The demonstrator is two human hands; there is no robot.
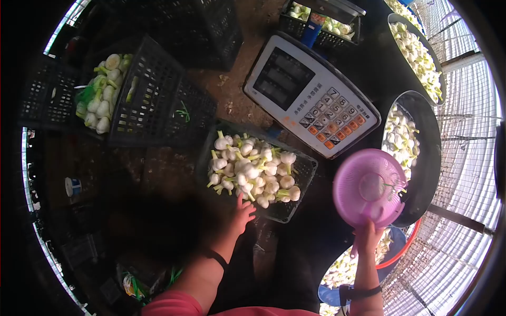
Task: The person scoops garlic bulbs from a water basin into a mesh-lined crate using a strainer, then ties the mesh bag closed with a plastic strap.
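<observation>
My right hand (368, 237) grips the handle of a pink plastic colander (350, 192) at the right. The colander partly covers a dark tub (429, 158) of garlic behind it. A few thin pale-green strands show at the colander's right side. My left hand (244, 215) is open, its fingers stretched toward the near edge of a heap of garlic bulbs (250, 168). The fingertips are at the lowest bulbs; I cannot tell whether they touch. The bulbs, with short green stems, lie in a dark plastic crate (282, 217).
A scale's display and keypad (316, 95) stands beyond the crate. Black crates (153, 95) stand at the left, one holding garlic bulbs (105, 95). More garlic tubs (419, 58) line the right side by a mesh wall (469, 142). A white roll (73, 187) lies at left.
</observation>
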